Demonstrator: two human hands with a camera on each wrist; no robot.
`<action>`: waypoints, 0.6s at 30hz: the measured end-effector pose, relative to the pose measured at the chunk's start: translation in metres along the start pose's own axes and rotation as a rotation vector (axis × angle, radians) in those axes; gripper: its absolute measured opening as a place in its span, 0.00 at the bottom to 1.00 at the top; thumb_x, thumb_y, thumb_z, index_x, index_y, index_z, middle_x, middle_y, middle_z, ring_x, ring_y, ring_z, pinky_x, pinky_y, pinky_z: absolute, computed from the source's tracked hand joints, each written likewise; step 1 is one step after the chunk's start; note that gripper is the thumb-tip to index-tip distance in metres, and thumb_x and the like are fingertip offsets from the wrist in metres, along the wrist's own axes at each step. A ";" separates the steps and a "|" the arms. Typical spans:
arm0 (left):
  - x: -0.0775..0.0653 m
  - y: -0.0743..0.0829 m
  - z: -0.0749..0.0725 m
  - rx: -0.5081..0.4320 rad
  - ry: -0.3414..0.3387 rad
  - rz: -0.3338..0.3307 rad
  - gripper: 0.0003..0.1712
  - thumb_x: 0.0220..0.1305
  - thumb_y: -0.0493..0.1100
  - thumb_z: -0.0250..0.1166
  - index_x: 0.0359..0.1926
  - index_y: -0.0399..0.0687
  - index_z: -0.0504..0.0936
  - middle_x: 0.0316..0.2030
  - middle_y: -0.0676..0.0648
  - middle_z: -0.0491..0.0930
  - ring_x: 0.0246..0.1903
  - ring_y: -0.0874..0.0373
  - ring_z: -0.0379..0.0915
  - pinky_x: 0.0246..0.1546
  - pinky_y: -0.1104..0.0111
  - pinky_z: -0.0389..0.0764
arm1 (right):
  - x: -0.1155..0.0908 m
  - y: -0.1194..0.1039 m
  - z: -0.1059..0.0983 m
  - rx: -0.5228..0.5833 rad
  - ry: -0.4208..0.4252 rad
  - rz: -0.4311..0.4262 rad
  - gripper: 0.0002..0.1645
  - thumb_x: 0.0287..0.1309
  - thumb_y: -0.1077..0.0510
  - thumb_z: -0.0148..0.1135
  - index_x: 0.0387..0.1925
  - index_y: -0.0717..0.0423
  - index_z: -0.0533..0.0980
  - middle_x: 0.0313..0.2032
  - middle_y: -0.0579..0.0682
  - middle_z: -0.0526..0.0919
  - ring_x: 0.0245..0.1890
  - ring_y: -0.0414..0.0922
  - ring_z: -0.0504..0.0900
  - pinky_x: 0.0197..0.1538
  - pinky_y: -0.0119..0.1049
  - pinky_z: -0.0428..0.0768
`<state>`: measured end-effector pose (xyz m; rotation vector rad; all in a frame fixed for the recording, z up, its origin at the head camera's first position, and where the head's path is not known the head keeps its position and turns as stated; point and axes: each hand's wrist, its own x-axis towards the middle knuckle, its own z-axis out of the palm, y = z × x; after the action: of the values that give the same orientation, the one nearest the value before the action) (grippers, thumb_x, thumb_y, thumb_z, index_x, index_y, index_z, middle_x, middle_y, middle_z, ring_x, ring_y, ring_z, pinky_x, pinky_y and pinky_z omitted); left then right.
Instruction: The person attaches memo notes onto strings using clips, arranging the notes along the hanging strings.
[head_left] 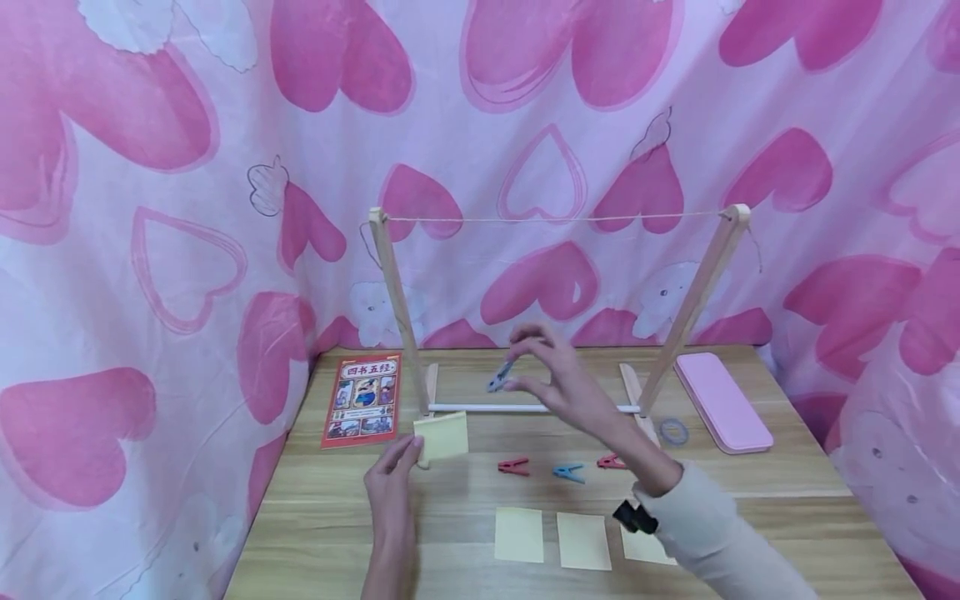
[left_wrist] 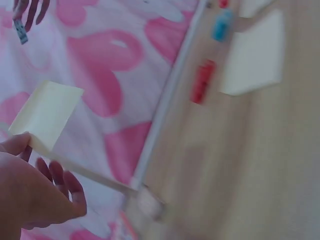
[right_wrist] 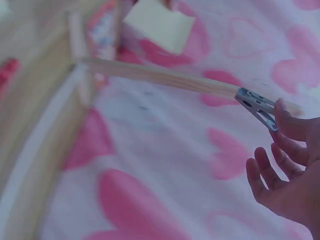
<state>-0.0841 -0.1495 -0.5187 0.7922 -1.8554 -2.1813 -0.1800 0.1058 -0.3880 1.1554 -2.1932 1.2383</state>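
My left hand (head_left: 393,483) pinches a pale yellow sticky note (head_left: 442,436) by its edge, near the left foot of a wooden frame (head_left: 397,308). In the left wrist view the note (left_wrist: 47,112) is raised off the table, slightly bent. Between thumb and forefinger my right hand (head_left: 555,375) holds a grey-blue clothespin (head_left: 498,379) above the frame's white bottom bar (head_left: 487,408). The right wrist view shows this clothespin (right_wrist: 256,107) gripped at its handle end, with the other fingers spread. A thin string (head_left: 555,219) runs between the tops of the two posts.
Red (head_left: 513,467) and blue (head_left: 568,473) clothespins lie on the table (head_left: 315,517). Several sticky notes (head_left: 519,535) lie in front, one partly behind the right sleeve. A red booklet (head_left: 362,400) is at left; a pink case (head_left: 723,404) and a tape roll (head_left: 673,431) are at right.
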 end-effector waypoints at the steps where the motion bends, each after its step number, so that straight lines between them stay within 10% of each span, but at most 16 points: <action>1: 0.002 0.008 0.003 -0.013 -0.027 0.020 0.29 0.73 0.52 0.75 0.66 0.39 0.85 0.76 0.38 0.74 0.78 0.42 0.65 0.84 0.40 0.57 | 0.009 -0.005 -0.008 0.003 0.009 -0.027 0.18 0.51 0.71 0.83 0.43 0.64 0.84 0.56 0.61 0.79 0.57 0.59 0.81 0.65 0.43 0.83; 11: 0.023 0.100 0.052 -0.194 -0.128 0.172 0.20 0.76 0.41 0.72 0.62 0.34 0.86 0.56 0.45 0.85 0.57 0.55 0.81 0.65 0.70 0.82 | 0.089 -0.036 -0.068 0.039 0.060 -0.038 0.14 0.52 0.73 0.82 0.39 0.70 0.85 0.64 0.68 0.73 0.67 0.62 0.75 0.76 0.58 0.70; 18: 0.033 0.155 0.076 -0.402 -0.245 0.258 0.19 0.77 0.34 0.68 0.63 0.28 0.82 0.54 0.44 0.80 0.53 0.56 0.83 0.65 0.68 0.84 | 0.133 -0.046 -0.084 -0.007 0.084 0.022 0.11 0.53 0.71 0.83 0.37 0.68 0.88 0.63 0.63 0.74 0.68 0.54 0.73 0.72 0.55 0.74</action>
<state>-0.1817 -0.1320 -0.3737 0.2046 -1.4307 -2.4388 -0.2286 0.1002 -0.2318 1.0592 -2.1524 1.2634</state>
